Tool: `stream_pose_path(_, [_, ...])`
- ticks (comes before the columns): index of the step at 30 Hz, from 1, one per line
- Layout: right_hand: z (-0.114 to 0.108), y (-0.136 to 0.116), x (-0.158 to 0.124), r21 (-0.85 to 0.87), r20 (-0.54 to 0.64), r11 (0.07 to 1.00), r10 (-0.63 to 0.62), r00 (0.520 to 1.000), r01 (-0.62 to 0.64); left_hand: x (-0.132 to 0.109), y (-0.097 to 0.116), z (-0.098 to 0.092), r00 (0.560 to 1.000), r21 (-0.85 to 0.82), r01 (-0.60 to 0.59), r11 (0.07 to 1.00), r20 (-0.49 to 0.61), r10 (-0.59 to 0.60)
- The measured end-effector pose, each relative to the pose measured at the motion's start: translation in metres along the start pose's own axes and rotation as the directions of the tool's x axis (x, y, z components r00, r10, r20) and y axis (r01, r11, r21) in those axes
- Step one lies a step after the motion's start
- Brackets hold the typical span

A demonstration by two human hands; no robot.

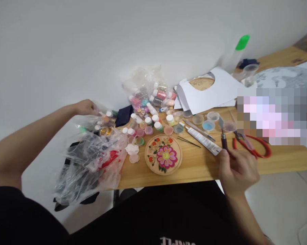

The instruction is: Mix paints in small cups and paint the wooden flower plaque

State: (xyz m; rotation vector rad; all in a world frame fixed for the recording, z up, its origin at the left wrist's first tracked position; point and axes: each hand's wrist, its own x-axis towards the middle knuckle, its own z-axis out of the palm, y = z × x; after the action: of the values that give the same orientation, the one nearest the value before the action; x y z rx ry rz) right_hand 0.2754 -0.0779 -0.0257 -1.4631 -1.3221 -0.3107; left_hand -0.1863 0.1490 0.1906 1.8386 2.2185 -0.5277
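My right hand (pixel 237 170) is closed around the dark handle of a small palette knife (pixel 223 137), whose flat metal blade points up and away from me. At the far left my left hand (pixel 87 107) has its fingers curled down at the top of a clear plastic bag (pixel 83 166); what they grip is hidden. Between my hands lies a round wooden plaque (pixel 163 154) with a painted pink flower, orange blossoms and green leaves. Beside it are two thin dark sticks (pixel 189 141) and a white tube (pixel 204 140).
Small white-capped paint bottles (pixel 158 126) and cups, one with blue paint (pixel 208 126), crowd the table (pixel 194 166). Red-handled pliers (pixel 265 148) lie right of my right hand. White paper (pixel 212 90) and bagged glitter jars (pixel 160 93) are against the wall. A blurred patch hides the right side.
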Motion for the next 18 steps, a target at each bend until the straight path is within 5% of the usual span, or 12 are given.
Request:
stream_pose_path(9, [0.001, 0.003, -0.003, -0.01, -0.015, 1.0, 0.02, 1.0, -0.02, -0.031, -0.019, -0.037, 0.984, -0.146, 0.131, 0.981, -0.099, -0.146])
stream_pose_path(18, [0.002, 0.003, -0.002, 0.011, -0.008, 0.998, 0.061, 0.998, -0.061, -0.037, -0.023, -0.02, 0.983, -0.195, 0.086, 0.977, -0.143, -0.116])
